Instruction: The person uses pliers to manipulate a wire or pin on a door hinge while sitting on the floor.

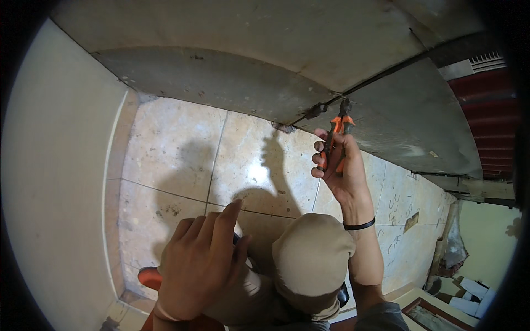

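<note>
In my right hand (pixel 345 165) is a pair of pliers (pixel 334 135) with orange and black handles, gripped with the fingers around them. Their dark jaws point up at the seam between two grey metal panels, by a dark hinge-like fitting (pixel 316 110). Whether the jaws touch anything there, I cannot tell. Lower left, my left hand (pixel 199 259) shows its back, with the fingers bent and the index finger reaching furthest. A small dark piece shows between its thumb and index finger; its kind is hidden.
Grey metal panels (pixel 199 80) stand along the far side, with a red ribbed part (pixel 488 118) at far right. A pale wall (pixel 55 165) bounds the left. Below are stained floor tiles (pixel 171 124) and my beige-clad knee (pixel 312 254). Wrapped items (pixel 452 248) lie at right.
</note>
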Demonstrator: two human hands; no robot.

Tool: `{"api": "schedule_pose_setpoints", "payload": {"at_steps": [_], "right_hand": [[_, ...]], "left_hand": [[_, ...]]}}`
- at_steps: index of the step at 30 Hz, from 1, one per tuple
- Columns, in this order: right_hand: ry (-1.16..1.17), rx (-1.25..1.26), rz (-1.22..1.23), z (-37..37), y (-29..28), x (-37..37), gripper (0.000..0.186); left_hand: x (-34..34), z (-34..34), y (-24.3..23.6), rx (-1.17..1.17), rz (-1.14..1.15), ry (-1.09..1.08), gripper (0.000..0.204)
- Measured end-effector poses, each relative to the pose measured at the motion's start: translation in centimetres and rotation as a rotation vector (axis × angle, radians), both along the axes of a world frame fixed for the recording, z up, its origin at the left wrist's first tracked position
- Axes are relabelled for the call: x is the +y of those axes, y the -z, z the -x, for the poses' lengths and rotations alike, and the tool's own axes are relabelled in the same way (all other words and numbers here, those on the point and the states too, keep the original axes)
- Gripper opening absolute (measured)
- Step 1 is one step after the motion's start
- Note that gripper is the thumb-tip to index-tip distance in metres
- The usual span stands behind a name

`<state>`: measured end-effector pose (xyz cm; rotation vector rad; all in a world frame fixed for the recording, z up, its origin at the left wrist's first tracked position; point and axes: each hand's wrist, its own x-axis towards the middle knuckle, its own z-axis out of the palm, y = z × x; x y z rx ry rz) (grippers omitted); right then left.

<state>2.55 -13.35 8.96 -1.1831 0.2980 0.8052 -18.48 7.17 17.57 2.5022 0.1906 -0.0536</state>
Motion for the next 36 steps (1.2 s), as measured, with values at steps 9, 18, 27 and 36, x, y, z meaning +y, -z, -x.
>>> {"api": "schedule_pose_setpoints", "payload": {"at_steps": [9,18,27,36], "right_hand": [[0.103,0.073,-0.062,-0.8,1.5,0.4,0.019],[0.164,-0.747,1.024,-1.5,6.6,0.5,0.022],[0.134,-1.040,1.420,-1.4,6.3,-0.6,0.022],[0.033,0.157,-0.467,-1.1,3.8,-0.5,0.012]], "left_hand": [[0.9,0.8,1.0,-0.011,0.016,0.020,0.051],[1.3,2.1,0.0,0.008,0.007,-0.011,0.051],[1.3,3.0,-0.2,-0.028,0.036,-0.005,0.051],[0.8,3.4,-0.9,-0.032,0.037,-0.012,0.049]]}}
